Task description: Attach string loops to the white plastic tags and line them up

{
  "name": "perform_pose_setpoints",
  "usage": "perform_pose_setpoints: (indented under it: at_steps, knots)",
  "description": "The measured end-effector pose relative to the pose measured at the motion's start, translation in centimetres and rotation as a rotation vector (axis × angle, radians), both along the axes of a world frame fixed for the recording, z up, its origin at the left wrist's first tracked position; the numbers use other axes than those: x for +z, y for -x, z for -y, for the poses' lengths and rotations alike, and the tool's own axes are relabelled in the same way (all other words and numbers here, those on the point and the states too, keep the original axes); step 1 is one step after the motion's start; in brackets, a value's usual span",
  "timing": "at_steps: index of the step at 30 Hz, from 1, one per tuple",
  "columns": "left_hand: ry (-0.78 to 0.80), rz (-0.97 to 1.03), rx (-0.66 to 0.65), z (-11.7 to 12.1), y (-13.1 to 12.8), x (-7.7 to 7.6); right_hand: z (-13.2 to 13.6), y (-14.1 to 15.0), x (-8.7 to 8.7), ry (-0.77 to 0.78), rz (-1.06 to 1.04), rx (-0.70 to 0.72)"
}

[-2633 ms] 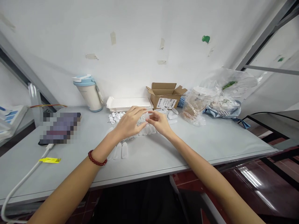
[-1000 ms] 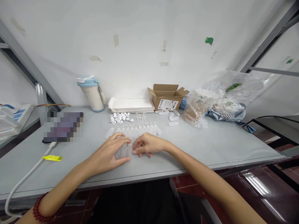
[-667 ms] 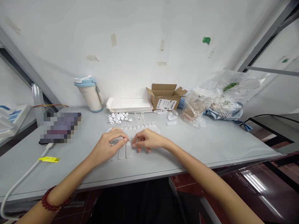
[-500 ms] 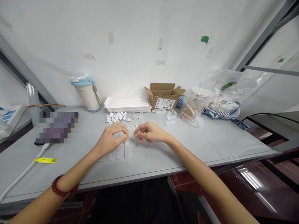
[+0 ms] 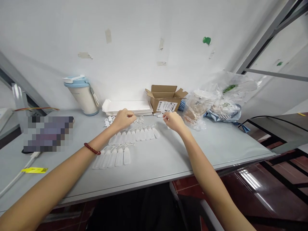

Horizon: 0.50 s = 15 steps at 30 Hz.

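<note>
My left hand (image 5: 124,119) is closed in a pinch beside a small pile of white strings (image 5: 139,120); whatever is in its fingertips is hidden. Partly behind that hand lie small white cap-like pieces (image 5: 108,121). My right hand (image 5: 175,120) has curled fingers over the loose translucent pieces in front of the cardboard box; I cannot make out what it grips. Between the forearms, two rows of small translucent white flat pieces with string loops lie on the table: a back row (image 5: 132,137) and a front row (image 5: 120,158).
A white stack of flat boxes (image 5: 134,106) and an open cardboard box (image 5: 166,102) stand against the wall. A cream tumbler (image 5: 84,98) and a blurred-out phone-like device (image 5: 49,133) with a cable are left. Plastic bags (image 5: 199,107) sit right on the grey table (image 5: 156,168).
My hands, close together over the front row, have moved apart: the left away from me to the strings, the right toward the loose pieces by the box. Both rows now show.
</note>
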<state>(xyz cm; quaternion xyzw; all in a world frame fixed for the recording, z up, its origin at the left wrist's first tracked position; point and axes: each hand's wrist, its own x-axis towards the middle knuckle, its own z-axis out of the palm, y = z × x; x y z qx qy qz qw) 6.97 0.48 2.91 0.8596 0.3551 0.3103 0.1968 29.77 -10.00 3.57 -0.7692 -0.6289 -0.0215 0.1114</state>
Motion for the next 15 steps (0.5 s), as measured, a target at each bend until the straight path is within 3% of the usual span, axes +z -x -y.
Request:
perform_pose_setpoints:
  at_steps: [4, 10, 15]
  knots:
    - [0.037, -0.129, -0.028, -0.3, -0.5, -0.7, 0.4, -0.7, 0.3, 0.095, 0.030, -0.030]
    - [-0.051, -0.392, 0.106, 0.3, -2.2, -1.3, 0.7, -1.3, 0.6, 0.195, -0.024, -0.036]
    - [-0.061, -0.388, 0.128, 0.0, -2.5, -1.6, 0.8, -1.5, 0.4, 0.190, -0.036, -0.025]
